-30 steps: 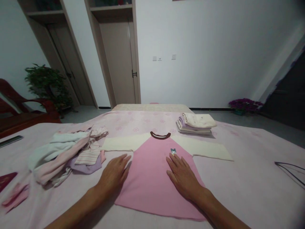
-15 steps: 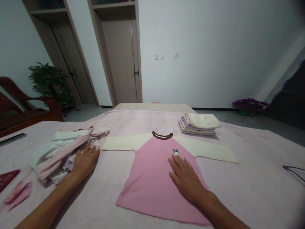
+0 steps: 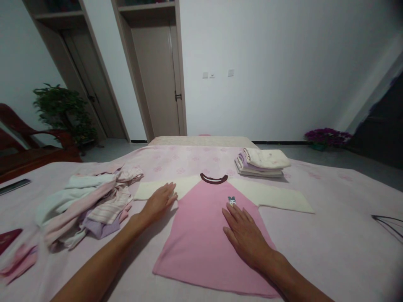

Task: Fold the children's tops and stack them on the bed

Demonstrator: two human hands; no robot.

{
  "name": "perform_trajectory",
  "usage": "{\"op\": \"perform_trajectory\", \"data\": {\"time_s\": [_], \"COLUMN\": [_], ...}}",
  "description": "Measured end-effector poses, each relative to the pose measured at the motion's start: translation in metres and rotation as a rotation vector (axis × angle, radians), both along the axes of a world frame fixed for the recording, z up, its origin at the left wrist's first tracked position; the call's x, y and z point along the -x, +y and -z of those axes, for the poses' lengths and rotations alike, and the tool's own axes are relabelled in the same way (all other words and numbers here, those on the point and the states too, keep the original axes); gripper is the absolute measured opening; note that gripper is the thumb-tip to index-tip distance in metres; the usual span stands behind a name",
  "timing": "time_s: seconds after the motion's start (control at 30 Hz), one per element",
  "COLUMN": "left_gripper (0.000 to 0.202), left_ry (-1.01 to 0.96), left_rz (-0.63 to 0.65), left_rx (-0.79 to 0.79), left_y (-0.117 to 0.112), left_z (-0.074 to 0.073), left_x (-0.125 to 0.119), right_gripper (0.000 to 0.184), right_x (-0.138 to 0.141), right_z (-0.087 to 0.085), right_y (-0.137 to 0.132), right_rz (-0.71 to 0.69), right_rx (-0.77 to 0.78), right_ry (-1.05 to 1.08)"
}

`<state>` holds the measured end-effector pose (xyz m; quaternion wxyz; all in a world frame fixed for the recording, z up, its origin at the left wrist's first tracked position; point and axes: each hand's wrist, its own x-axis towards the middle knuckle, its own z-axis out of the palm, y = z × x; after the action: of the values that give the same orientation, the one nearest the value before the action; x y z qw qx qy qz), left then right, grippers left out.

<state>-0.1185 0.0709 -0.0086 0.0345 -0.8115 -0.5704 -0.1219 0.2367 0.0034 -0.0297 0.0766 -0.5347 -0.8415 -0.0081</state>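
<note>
A pink long-sleeved shirt (image 3: 201, 239) with cream sleeves, a dark brown collar and a small cartoon face on the chest lies spread flat, neck pointing away from me. My left hand (image 3: 160, 202) is over its left sleeve near the shoulder seam, fingers stretched out; whether it presses the cloth is unclear. On the right half of the chest rests my right hand (image 3: 244, 228), palm down with fingers apart, just below the cartoon face. Left of my left forearm sits a loose heap of clothes (image 3: 91, 201) in white, pink, purple and stripes.
Folded clothes (image 3: 262, 162) are stacked beyond the right sleeve. The pink flowered sheet (image 3: 340, 235) lies under everything. At the left edge are a phone (image 3: 14, 186), a dark red flat object (image 3: 9, 240) and a small pink cloth (image 3: 20, 262). A thin black wire-like object (image 3: 388, 222) is far right.
My left hand has moved right, off the clothes heap and onto the shirt's left sleeve. Striped and purple cloth in the heap is now uncovered. My right hand stays put.
</note>
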Motion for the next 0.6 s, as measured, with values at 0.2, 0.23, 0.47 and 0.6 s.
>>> {"op": "perform_trajectory", "data": {"time_s": [0.2, 0.23, 0.47, 0.6], "left_gripper": [0.054, 0.051, 0.031, 0.032], "left_ry": [0.022, 0.024, 0.036, 0.067], "left_rz": [0.073, 0.041, -0.285, -0.415], "left_rx": [0.066, 0.052, 0.033, 0.002], "left_y": [-0.003, -0.006, -0.013, -0.004], "left_z": [0.021, 0.020, 0.001, 0.002], "left_x": [-0.012, -0.008, 0.016, 0.030], "right_gripper": [0.055, 0.055, 0.054, 0.054], "right_x": [-0.001, -0.001, -0.001, -0.001], "right_z": [-0.001, -0.001, 0.000, 0.000], "right_y": [-0.001, -0.001, 0.000, 0.000], "right_rz": [-0.007, -0.008, -0.018, -0.022], "right_rx": [0.010, 0.010, -0.017, -0.013], "right_ry": [-0.006, -0.007, 0.012, 0.009]}}
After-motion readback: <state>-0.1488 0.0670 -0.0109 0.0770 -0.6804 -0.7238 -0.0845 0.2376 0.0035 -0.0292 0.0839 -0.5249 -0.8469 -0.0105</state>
